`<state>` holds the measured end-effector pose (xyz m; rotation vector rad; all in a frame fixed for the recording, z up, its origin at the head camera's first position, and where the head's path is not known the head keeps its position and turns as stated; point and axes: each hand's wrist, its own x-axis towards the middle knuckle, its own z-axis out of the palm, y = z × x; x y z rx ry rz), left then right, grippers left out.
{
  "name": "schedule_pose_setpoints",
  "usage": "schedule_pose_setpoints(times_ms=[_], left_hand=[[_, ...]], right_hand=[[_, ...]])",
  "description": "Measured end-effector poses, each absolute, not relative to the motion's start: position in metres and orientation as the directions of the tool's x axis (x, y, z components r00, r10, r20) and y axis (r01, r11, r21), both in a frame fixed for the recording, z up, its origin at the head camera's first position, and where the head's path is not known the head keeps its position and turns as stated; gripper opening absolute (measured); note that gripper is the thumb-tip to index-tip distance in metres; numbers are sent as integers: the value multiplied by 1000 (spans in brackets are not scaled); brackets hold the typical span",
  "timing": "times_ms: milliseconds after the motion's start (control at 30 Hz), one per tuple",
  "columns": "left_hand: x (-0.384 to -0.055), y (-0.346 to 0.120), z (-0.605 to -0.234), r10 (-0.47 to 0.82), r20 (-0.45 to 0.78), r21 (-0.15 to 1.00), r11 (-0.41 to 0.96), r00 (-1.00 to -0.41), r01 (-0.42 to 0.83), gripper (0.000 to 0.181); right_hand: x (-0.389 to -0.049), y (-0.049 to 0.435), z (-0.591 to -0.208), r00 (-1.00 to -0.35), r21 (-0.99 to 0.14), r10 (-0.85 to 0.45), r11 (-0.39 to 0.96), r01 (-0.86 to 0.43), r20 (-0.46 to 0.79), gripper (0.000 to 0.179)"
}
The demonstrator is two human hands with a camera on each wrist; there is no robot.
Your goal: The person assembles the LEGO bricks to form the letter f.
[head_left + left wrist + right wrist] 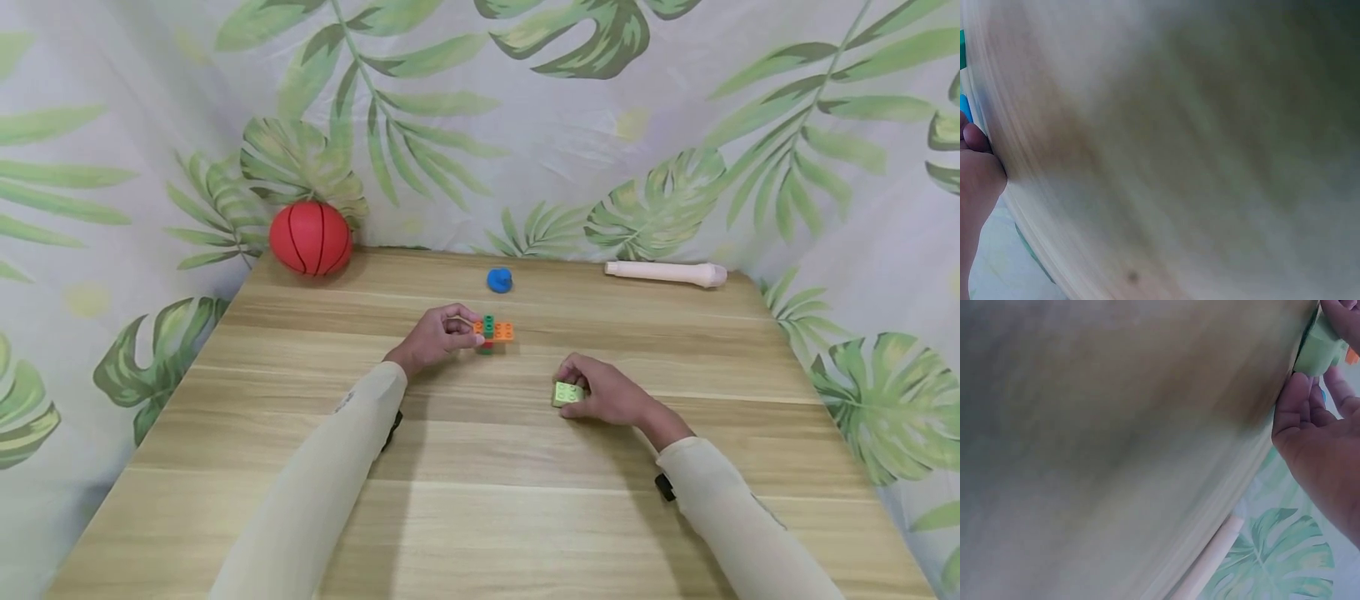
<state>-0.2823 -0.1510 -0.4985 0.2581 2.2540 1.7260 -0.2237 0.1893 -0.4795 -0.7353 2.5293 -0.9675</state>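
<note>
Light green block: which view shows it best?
The head view: the light green block shows its studded top there. The right wrist view shows it partly covered by the right hand; the left wrist view shows none.

Taking the counter as the dial, the pale brown, wood-grained counter looks smooth with a soft sheen. Near 12 o'clock, the stacked orange, green and red studded bricks look like hard plastic, as does the small rounded blue piece beyond. Smooth plastic too: the light green four-studded block toward 3 and the pale pink microphone-shaped stick at 2. At 10, the round red black-lined ball looks rubbery; the leaf-printed white backdrop is creased cloth.
</note>
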Motion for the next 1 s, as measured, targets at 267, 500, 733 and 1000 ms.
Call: schedule_pose_setpoints(times_ms=[267, 500, 733, 1000], left_hand=[[-283, -151, -498, 314, -117, 963, 267, -942, -30, 36], [-283, -151, -500, 309, -112, 963, 267, -944, -27, 34], [-282, -150, -498, 312, -112, 963, 270, -943, -25, 35], [-283, -151, -500, 315, -106, 963, 268, -943, -19, 35]], right_hand=[[-223, 191, -482, -804, -671, -584, 641, -374, -110, 40], [-225, 191, -479, -805, -656, -584, 649, -385, -105, 35], [-234, 187, -471, -843, -622, -537, 673, -402, -37, 38], [-248, 162, -445, -886, -649, -454, 646, -402, 96, 45]])
